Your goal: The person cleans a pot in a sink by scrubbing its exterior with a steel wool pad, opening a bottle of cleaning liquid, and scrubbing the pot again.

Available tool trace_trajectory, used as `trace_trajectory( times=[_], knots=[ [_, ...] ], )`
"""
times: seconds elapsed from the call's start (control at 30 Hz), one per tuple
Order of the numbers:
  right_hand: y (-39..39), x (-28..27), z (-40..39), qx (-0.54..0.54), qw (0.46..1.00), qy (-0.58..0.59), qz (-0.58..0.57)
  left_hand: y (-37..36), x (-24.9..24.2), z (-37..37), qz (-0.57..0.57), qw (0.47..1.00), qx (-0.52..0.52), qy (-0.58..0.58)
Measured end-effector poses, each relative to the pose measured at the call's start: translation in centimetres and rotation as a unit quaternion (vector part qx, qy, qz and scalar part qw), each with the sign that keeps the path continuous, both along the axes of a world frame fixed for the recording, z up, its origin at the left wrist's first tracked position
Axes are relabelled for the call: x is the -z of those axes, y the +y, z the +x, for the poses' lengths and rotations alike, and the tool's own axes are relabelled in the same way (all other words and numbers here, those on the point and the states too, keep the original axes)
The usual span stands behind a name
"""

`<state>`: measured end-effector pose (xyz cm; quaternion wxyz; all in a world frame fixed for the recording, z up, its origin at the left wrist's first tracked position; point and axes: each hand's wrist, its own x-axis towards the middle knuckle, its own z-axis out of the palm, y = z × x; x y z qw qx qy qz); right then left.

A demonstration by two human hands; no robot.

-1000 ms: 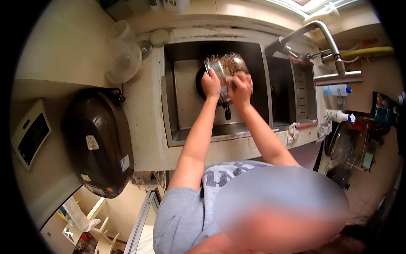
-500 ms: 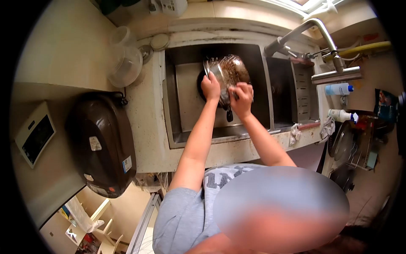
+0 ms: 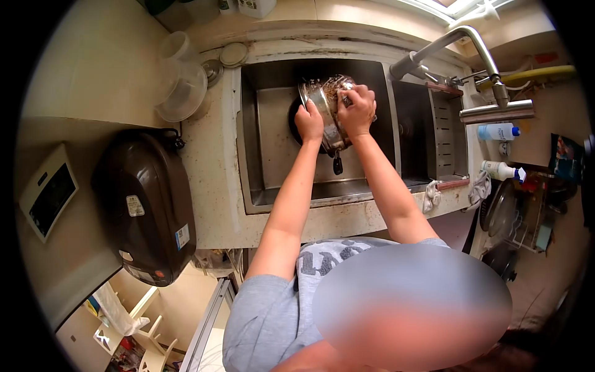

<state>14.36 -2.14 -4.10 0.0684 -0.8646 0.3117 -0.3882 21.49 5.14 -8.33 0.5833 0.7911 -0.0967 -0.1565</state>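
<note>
A stained metal pot [image 3: 322, 99] is tipped on its side over the large sink basin [image 3: 269, 155], brown grime on its outer wall. My left hand [image 3: 308, 124] grips it by the rim, thumb pointing up along the edge. Fingers bent, my right hand [image 3: 356, 110] presses against the side and bottom of the pot; what sits under these fingers is too small to make out. A black handle [image 3: 338, 164] juts toward me below the pot. Behind the pot, a dark round pan [image 3: 295, 121] partly shows in the basin.
A tall faucet [image 3: 474, 37] arches over the narrower basin at right. Two bottles [image 3: 496, 131] stand beyond it. A brown appliance [image 3: 145, 208] rests left of the sink, near clear plastic containers [image 3: 186, 93] and a round lid [image 3: 233, 54]. A rag [image 3: 432, 197] hangs over the front edge.
My right hand has moved up along the pot's side, away from me. The left hand keeps its hold on the rim, and the pot stays in nearly the same place.
</note>
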Motion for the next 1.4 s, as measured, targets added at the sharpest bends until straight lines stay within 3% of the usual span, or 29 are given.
trace_trajectory(
  times=[0.1,0.13,0.2,0.3,0.33,0.43,0.57,0.63,0.67,0.7,0.73,0.83,0.9,0.97,1.03,1.1,1.13,1.17,1.3,1.33,1.4],
  knots=[
    [2.2,-2.4,-1.0,-0.034,0.998,-0.023,0.048,-0.1,2.0,0.1,-0.017,1.0,0.001,-0.008],
    [3.3,-1.5,-1.9,-0.05,0.998,-0.015,0.03,-0.1,1.2,-0.1,-0.017,0.999,-0.021,-0.047],
    [3.7,-0.9,-2.9,-0.067,0.998,0.005,0.015,0.0,0.5,-0.1,-0.008,1.0,-0.012,-0.015],
    [0.9,-1.9,-1.5,-0.05,0.999,-0.001,0.004,-0.6,1.4,-0.1,-0.005,0.999,-0.019,-0.039],
    [0.4,-2.0,-1.0,-0.027,0.998,-0.028,0.05,-0.6,0.7,0.0,0.002,1.0,-0.018,-0.014],
    [0.3,-1.1,-1.3,0.051,0.999,0.003,0.019,-0.2,0.4,-0.2,0.017,1.0,-0.019,-0.001],
    [2.8,-0.2,-4.5,-0.046,0.997,-0.037,0.042,-0.5,0.4,0.3,-0.005,0.999,-0.014,-0.034],
    [1.2,-1.0,-4.4,-0.135,0.98,-0.054,0.135,-0.8,0.5,1.0,0.016,1.0,0.008,0.013],
    [0.6,-1.5,-3.9,-0.099,0.98,-0.036,0.168,-0.8,0.1,1.2,0.037,0.999,0.023,0.022],
    [-0.3,-0.9,-3.5,-0.076,0.996,-0.049,0.028,-0.9,-0.2,1.3,0.054,0.998,0.035,0.028],
    [-0.9,-0.9,-3.7,-0.088,0.979,-0.095,0.156,-0.7,0.0,1.3,0.053,0.998,0.033,0.028],
    [-1.8,0.6,-3.9,-0.095,0.947,-0.161,0.26,0.3,0.2,0.4,-0.006,0.995,0.058,0.08],
    [-2.4,1.4,-3.6,0.036,0.956,-0.117,0.268,1.8,-0.5,-3.2,-0.149,0.984,0.014,0.1],
    [-1.8,1.1,-3.5,-0.014,0.979,-0.08,0.184,2.2,2.1,-6.9,-0.123,0.992,-0.023,0.016],
    [-1.8,1.5,-4.0,-0.035,0.979,-0.116,0.167,2.8,1.5,-6.4,-0.115,0.993,-0.01,-0.007],
    [-1.7,1.6,-4.6,-0.052,0.978,-0.13,0.156,2.5,0.1,-4.2,0.046,0.995,0.066,0.054],
    [-1.4,1.2,-4.9,-0.059,0.97,-0.124,0.201,2.4,-0.7,-3.5,0.002,0.999,0.052,-0.002],
    [-0.8,0.9,-5.4,-0.063,0.96,-0.118,0.247,2.6,-1.4,-2.4,0.045,0.994,0.098,-0.008],
    [3.2,-2.0,-5.9,-0.025,0.979,-0.042,0.196,2.8,-3.1,-0.2,0.112,0.972,0.196,-0.063],
    [3.7,-1.0,-5.8,-0.06,0.987,-0.057,0.14,2.5,-3.5,0.0,0.14,0.96,0.231,-0.067],
    [4.6,0.5,-5.6,-0.052,0.988,-0.016,0.148,2.5,-2.7,-0.8,0.113,0.959,0.247,-0.086]
  ],
)
